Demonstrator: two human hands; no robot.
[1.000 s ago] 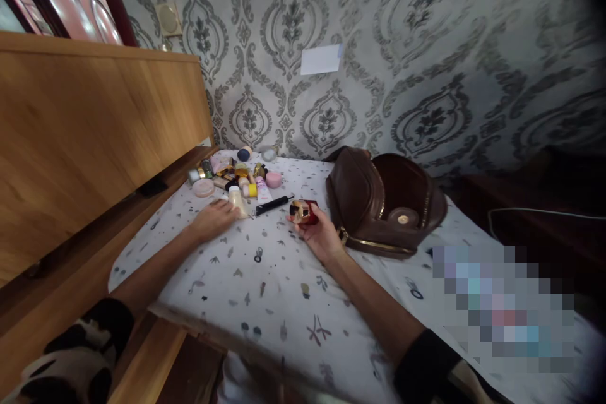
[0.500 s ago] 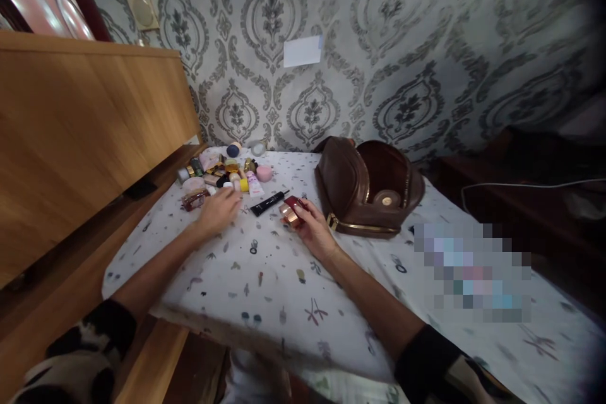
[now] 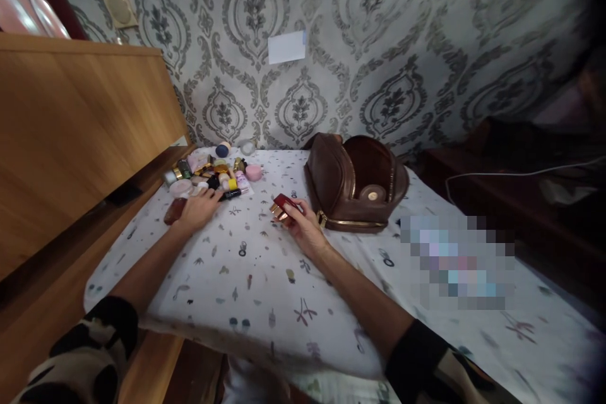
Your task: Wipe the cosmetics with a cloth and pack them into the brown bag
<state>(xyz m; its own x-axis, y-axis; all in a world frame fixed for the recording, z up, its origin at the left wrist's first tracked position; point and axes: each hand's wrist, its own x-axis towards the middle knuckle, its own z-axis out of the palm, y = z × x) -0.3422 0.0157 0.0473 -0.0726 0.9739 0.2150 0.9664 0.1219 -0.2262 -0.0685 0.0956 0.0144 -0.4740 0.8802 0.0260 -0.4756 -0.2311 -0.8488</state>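
Off to the left, my left hand (image 3: 201,207) is closed on a black tube (image 3: 231,194), which lies against the front of a cluster of cosmetics. Beside that hand sits a reddish-brown bottle (image 3: 175,210), partly covered by it. My right hand (image 3: 305,227) grips a dark red and gold cosmetic container (image 3: 285,205) above the sheet; its exact kind is unclear. To its right a brown leather bag (image 3: 331,183) stands with its zip undone and its mouth gaping. A pink round jar (image 3: 254,172) and a yellow-capped item (image 3: 231,183) are among the cosmetics.
A patterned white sheet (image 3: 255,290) covers the surface. A wooden cabinet (image 3: 85,151) borders the left side, and a wallpapered wall (image 3: 326,88) rises behind. A blurred-out object (image 3: 454,262) lies at the right. A white cable (image 3: 521,173) runs across the dark furniture.
My left hand has taken hold of the black tube and brought it left to the cosmetics. My right hand still holds the red and gold container. The view has shifted slightly right.
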